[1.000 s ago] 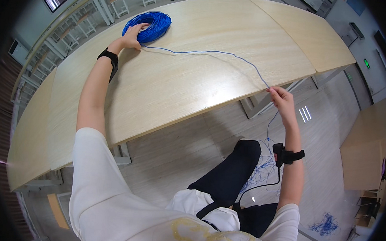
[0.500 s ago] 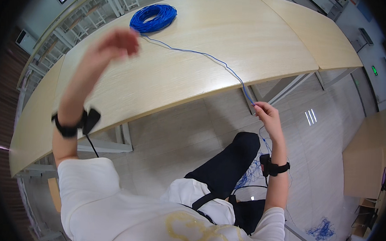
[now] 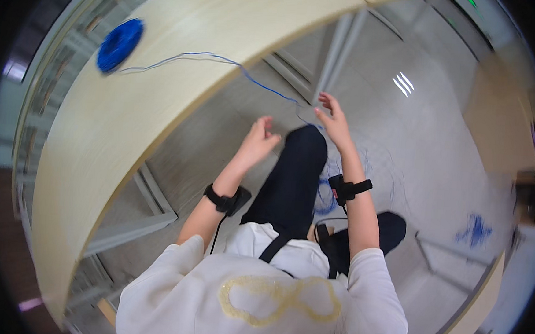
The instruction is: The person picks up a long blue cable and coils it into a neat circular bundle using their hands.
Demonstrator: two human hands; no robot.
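Got blue cable coil (image 3: 120,46) on table (image 3: 149,98), close to far edge, long axis roughly along that edge. Can trace cable (image 3: 269,89) from coil's lower end, rightward across table, over near edge, then sloping down toward right hand (image 3: 334,123). Reading right hand as wide, thumb well off fingers; can't tell contact with cable. Reading left hand (image 3: 259,143) as half curled, thumb apart, clear of near edge. Can spot red mark (image 3: 334,194) on black wrist module (image 3: 340,186), right arm; too small to read.
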